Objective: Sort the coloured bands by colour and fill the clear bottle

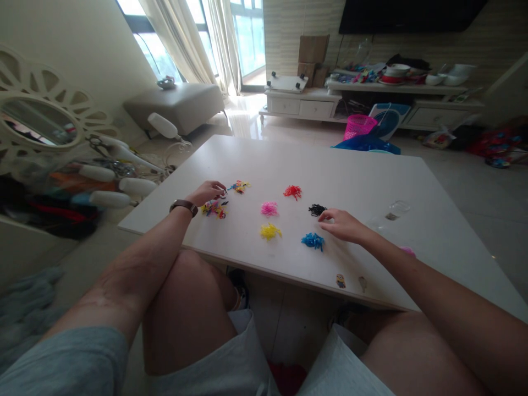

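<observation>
My left hand hovers over the left part of the white table, its fingertips pinched on something too small to name. Just under it lies a mixed-colour pile of small, thin, shiny pieces. A second mixed pile is beside its fingertips. My right hand has its thumb and fingertips drawn together at the edge of a black pile; whatever they hold is hidden. Between the hands are single-colour piles: pink, yellow, red and blue.
Near the front edge lie a small yellow-and-blue cartoon figure and a small pale trinket. A clear plastic container is at the right. White lamp shades stand close to the table's left edge. A pink basket is beyond the far edge.
</observation>
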The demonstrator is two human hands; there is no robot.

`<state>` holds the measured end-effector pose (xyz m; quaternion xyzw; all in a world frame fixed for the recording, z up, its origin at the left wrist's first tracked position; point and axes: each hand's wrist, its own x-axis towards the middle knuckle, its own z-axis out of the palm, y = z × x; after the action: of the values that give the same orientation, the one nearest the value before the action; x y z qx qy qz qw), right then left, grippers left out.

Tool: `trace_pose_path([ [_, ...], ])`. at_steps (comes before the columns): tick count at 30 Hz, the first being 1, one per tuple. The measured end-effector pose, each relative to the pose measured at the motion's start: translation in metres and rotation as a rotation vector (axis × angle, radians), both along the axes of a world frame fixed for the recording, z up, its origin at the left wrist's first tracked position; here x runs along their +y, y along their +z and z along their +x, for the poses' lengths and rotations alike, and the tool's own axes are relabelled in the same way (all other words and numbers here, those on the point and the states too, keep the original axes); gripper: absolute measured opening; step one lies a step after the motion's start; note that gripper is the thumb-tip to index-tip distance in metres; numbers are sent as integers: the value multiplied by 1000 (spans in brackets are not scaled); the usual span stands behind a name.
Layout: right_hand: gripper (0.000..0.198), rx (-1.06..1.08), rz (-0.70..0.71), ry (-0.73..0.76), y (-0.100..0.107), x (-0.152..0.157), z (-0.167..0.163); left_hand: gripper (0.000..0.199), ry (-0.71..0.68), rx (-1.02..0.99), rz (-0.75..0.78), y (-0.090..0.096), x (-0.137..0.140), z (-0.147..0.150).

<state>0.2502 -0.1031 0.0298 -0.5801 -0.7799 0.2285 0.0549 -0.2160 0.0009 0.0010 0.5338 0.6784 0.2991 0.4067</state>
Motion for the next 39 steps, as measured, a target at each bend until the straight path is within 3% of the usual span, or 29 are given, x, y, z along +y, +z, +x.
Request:
trace_pose_path([
  [4, 19, 0, -3, 1, -1, 0, 0, 31, 0, -12, 51, 0, 0, 1],
  [9, 19, 16, -3, 3, -4, 1, 1, 30, 104, 18, 90, 2, -3, 3],
  [13, 19, 5, -6, 2, -5, 1, 2, 19, 88, 28, 112, 3, -3, 2],
  [22, 20, 2, -11, 9, -4, 1, 0, 34, 134, -31, 133, -8, 4, -4],
  [32, 21, 8, -20, 4, -4, 0, 0, 20, 146, -14, 147, -7, 3, -2],
  [39, 21, 20, -33, 0, -4, -1, -1, 25, 171, -53, 163, -8, 4, -1],
])
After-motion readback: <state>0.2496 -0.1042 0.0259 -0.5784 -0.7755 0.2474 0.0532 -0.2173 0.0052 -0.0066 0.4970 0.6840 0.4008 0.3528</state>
